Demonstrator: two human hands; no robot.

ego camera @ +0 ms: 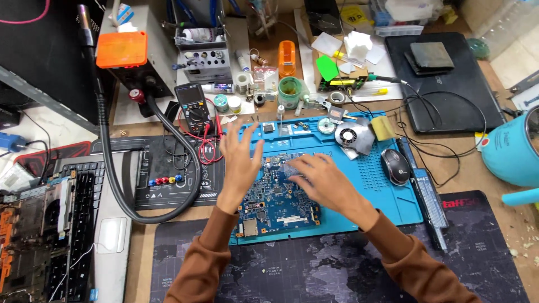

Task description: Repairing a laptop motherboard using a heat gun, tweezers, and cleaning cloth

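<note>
A blue repair mat (pixel 387 191) is lying across the middle of the worktop, and the blue circuit board (pixel 275 202) is sitting on its left half near the front edge. My right hand (pixel 323 182) is pressing flat on the board's upper right part, fingers loosely spread, gripping nothing. My left hand (pixel 240 160) is hovering wide open over the board's left edge.
</note>
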